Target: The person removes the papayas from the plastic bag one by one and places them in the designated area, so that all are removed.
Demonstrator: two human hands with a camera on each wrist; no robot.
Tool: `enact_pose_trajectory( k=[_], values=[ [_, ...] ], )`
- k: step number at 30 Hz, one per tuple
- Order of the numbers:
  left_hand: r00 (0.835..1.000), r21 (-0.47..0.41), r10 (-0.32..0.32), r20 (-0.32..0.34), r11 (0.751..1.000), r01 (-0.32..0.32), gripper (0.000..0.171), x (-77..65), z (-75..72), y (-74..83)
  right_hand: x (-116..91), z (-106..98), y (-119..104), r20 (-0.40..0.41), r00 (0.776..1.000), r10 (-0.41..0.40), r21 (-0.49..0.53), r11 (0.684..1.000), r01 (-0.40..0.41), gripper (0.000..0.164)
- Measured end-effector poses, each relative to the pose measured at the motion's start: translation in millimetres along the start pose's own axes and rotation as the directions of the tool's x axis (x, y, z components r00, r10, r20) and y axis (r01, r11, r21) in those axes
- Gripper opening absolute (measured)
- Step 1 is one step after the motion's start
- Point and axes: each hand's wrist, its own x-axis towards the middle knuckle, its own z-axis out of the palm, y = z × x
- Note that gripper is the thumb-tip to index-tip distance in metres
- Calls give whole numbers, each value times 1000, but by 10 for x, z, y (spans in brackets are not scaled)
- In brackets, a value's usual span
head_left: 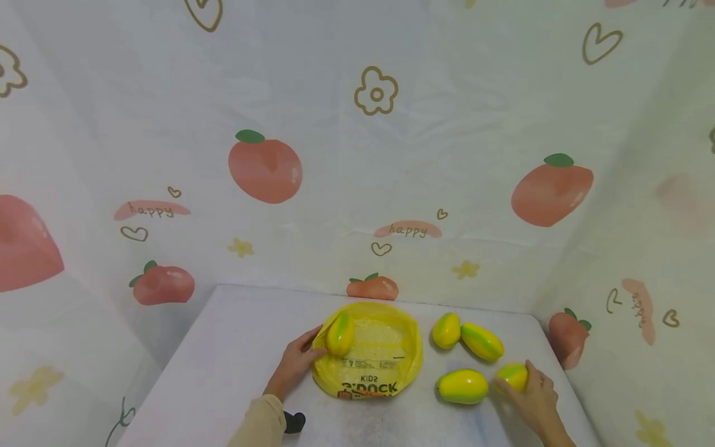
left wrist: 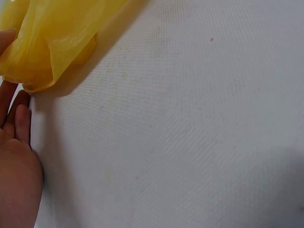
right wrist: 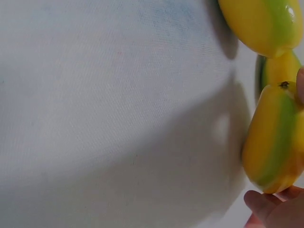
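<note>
At the left rim of a yellow plastic bag [head_left: 412, 372], my left hand [head_left: 296, 363] pinches the plastic, thumb on the inside. In the left wrist view the fingers of that hand [left wrist: 19, 156] lie against the outside of the bag [left wrist: 61, 42]. One yellow-and-green papaya [head_left: 340, 335] rests inside the bag, near the thumb. Over on the right, my right hand [head_left: 536, 397] grips another papaya [head_left: 512, 376] between thumb and fingers. The right wrist view shows this papaya [right wrist: 270, 137] lengthwise, the hand [right wrist: 282, 211] at its lower end.
Between bag and right hand lies a papaya [head_left: 462, 386]. Two more, a rounder-looking one [head_left: 446, 330] and a long one [head_left: 482, 342], lie close together farther back. A black object [head_left: 294, 423] is by the left sleeve. Printed cloth [head_left: 447, 155] walls the white table [head_left: 246, 310].
</note>
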Motion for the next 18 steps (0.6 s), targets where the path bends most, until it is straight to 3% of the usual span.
enact_pose_trajectory(
  k=[11, 18],
  values=[
    [1000, 23, -5, -16, 1000, 5, 62, -15, 6, 16, -1, 13, -42, 28, 1000, -10, -17, 1000, 10, 124],
    [1000, 18, 3, -7, 1000, -2, 62, -22, 20, 33, -27, 3, -79, 21, 999, -39, -10, 999, 39, 115]
  ],
)
